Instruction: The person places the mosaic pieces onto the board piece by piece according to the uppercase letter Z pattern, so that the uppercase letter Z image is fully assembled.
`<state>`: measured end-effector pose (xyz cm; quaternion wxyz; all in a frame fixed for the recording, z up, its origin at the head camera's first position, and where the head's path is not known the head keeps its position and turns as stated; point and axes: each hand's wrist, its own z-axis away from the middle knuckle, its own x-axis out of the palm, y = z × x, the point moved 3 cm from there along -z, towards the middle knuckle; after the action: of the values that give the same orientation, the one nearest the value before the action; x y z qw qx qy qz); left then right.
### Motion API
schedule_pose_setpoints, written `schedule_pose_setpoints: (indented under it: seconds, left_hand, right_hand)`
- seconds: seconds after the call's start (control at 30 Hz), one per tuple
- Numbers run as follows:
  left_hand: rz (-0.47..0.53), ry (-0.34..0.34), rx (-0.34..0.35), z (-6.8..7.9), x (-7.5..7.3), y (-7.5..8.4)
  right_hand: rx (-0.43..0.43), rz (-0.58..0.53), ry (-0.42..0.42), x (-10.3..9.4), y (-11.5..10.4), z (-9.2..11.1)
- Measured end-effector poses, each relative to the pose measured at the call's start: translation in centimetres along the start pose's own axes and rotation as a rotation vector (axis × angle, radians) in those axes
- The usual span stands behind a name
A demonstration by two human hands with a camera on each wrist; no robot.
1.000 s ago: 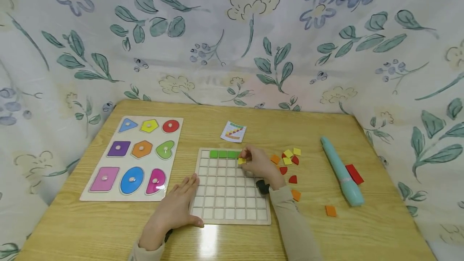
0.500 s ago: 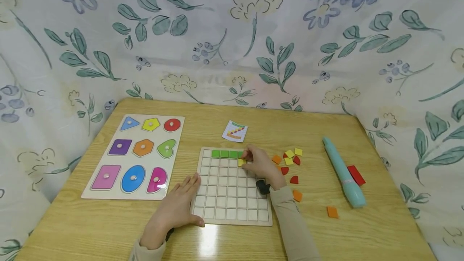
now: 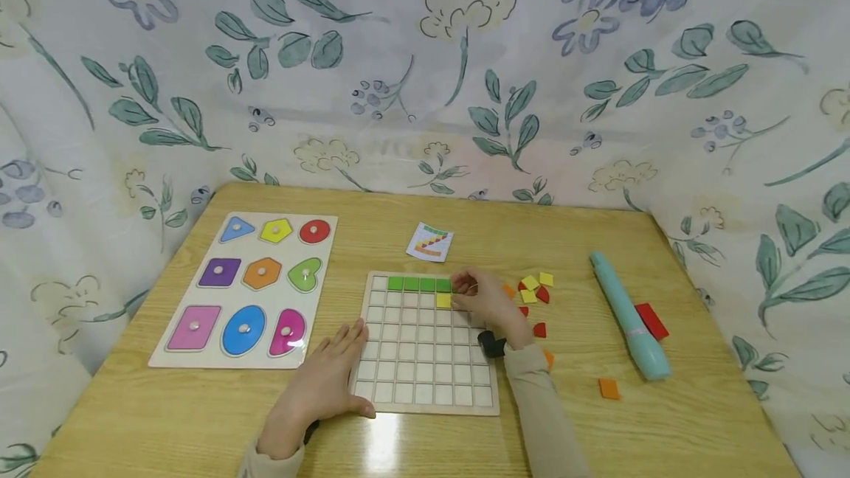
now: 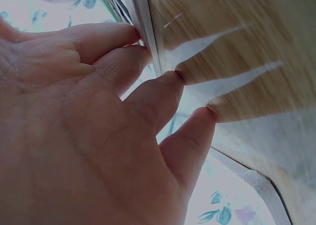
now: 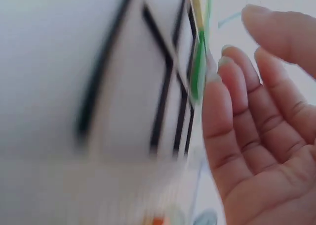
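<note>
Yellow square tile (image 3: 443,301): seated in the second row of the pale wooden grid board (image 3: 428,367), directly beneath the last of the four green square tiles (image 3: 419,284) that fill part of the top row. A second ago we had it pinched and tilted above that cell; now it lies flat, so we judge this piece placed.

Right hand (image 3: 488,301): fingers relaxed and nearly straight in the right wrist view, fingertips (image 5: 217,69) just beside the green and yellow tile edges, holding nothing. It has slid slightly rightward off the tile since half a second ago, which reads to us as a release.

Left hand (image 3: 322,382): lies flat, fingers straight, their tips pressing the board's left edge; unchanged over the last second, steadying the board.

Loose pieces: small yellow, red and orange tiles (image 3: 534,288) scattered on the table just right of the right hand; one orange square (image 3: 607,388) lies well apart, nearer the front.

Further out: small printed pattern card (image 3: 429,241) behind the board; teal plastic pen-shaped tool (image 3: 627,327) with a red rectangular block (image 3: 649,320) beside it; coloured shape-peg puzzle board (image 3: 246,290) at left; light wooden table (image 3: 199,419); floral cloth backdrop (image 3: 425,65).
</note>
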<state>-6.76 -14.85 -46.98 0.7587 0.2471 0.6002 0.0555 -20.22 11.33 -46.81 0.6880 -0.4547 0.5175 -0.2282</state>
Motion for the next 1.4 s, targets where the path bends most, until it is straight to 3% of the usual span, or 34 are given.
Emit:
schedule_pose_setpoints:
  seconds: [0.17,0.5,0.73,0.93,1.13,1.4]
  left_hand:
    - [-0.016,0.003,-0.004,0.0,0.0,-0.1]
    - [-0.003,0.003,-0.011,-0.1,-0.1,0.0]
    - [-0.019,0.018,-0.003,-0.1,0.0,-0.2]
    - [-0.02,0.017,-0.004,-0.2,0.2,-0.4]
    - [0.002,0.004,-0.017,-0.1,0.2,-0.1]
    - [0.003,0.009,-0.02,-0.2,0.3,0.0]
  right_hand:
    - [-0.01,-0.003,0.1,-2.4,1.3,0.8]
    - [0.063,0.006,0.279,-8.1,5.5,2.9]
    - [0.093,0.005,0.4,-10.9,8.2,4.6]
    - [0.162,-0.031,0.341,-12.0,10.0,4.9]
    - [0.213,0.069,0.282,-12.2,9.6,4.2]
    - [0.246,0.161,0.274,-12.2,9.1,3.7]
